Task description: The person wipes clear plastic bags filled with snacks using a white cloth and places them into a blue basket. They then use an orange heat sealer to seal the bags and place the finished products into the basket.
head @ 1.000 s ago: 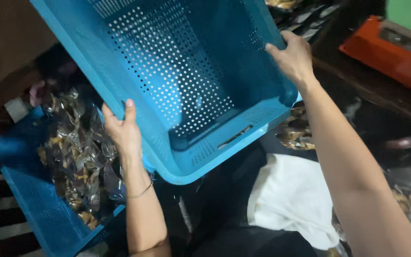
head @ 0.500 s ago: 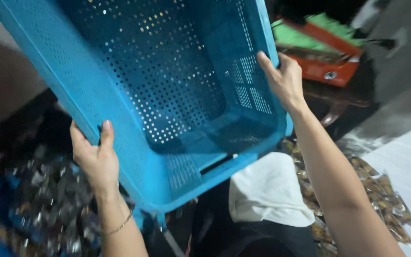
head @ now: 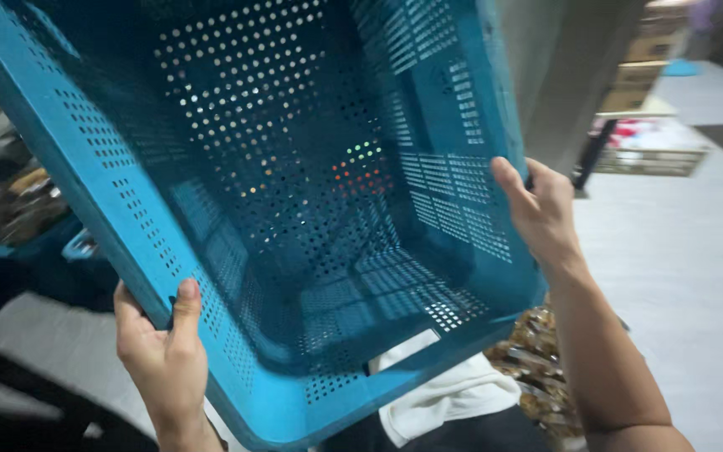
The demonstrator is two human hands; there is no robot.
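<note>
Now the blue crate (head: pixel 311 218), perhaps empty, sits higher in both hands.

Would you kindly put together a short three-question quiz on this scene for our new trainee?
1. True or false: the large blue perforated plastic crate is full of goods.
2. Which hand grips the crate's lower rim with the thumb on the inside: A) left hand B) right hand?
3. Fill in: below the crate's near corner lies a folded ____ cloth.

Key:
1. False; its inside shows only bare perforated walls and floor.
2. A; the right hand holds the opposite rim, higher up.
3. White.
</note>
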